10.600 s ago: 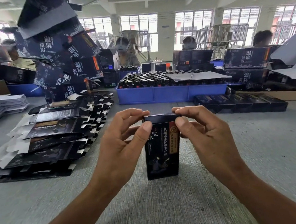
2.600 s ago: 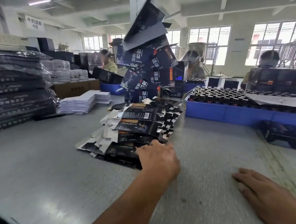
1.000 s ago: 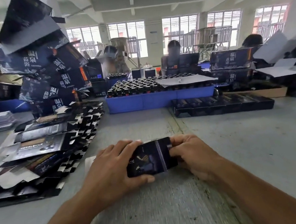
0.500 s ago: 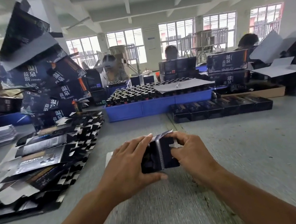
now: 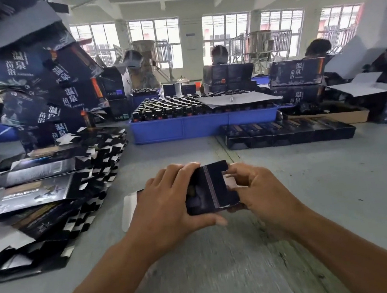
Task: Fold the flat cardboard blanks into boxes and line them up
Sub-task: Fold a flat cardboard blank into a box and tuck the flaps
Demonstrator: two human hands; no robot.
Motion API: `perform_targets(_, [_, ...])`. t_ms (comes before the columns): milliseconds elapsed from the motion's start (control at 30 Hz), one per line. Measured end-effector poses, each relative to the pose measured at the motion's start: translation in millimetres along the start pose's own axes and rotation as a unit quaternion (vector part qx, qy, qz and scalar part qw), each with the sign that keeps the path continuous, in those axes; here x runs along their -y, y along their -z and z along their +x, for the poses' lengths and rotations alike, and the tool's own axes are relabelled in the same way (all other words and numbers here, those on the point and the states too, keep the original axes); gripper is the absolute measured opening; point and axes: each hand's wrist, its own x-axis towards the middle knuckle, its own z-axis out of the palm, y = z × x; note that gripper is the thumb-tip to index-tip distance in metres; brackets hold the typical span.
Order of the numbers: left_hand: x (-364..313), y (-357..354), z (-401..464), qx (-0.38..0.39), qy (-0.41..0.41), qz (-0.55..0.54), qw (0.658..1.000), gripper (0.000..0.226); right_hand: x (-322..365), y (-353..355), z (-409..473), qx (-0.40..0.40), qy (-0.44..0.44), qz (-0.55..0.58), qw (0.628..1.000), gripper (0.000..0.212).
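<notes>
the left hand (image 5: 167,203) wraps its fingers over the top and its thumb under the near edge of a dark cardboard blank (image 5: 212,188), while the right hand (image 5: 260,191) pinches the blank's right end, so the blank lies between both hands, equally near each, its long axis running left to right. seen from the blank, the stack of flat blanks (image 5: 50,193) lies well to the left, and the row of folded boxes (image 5: 288,131) lies beyond and to the right, likely where this one will be lined up.

We are in a packing hall of a factory. On the long grey table (image 5: 333,180) at 12 o'clock stands a blue crate (image 5: 204,125) full of small dark bottles (image 5: 172,108). At 9 o'clock lies a heap of flat box blanks (image 5: 50,190), at 1 o'clock a row of folded boxes (image 5: 288,132). Other workers (image 5: 220,56) sit behind, before big barred windows (image 5: 224,37).
</notes>
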Motion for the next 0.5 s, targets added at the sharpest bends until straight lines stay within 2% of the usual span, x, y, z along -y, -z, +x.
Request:
perform_targets(100, [-0.7, 2.7, -0.4, -0.008, -0.025, 0.009, 1.000, 0.105, 3.4, -1.8, -2.0, -0.002, 0.006, -0.006, 1.000, 0.032])
perform_targets(267, [-7.4, 3.6, -1.1, -0.040, -0.091, 0.057, 0.993, 0.076, 8.6, 1.7, -2.6, -0.020, 0.004, 0.004, 1.000, 0.031])
perform_targets(500, [-9.7, 5.4, -3.9, -0.035, -0.072, 0.052, 0.995, 0.066, 6.1, -1.5, 0.1, -0.062, 0.017, 0.011, 0.998, 0.036])
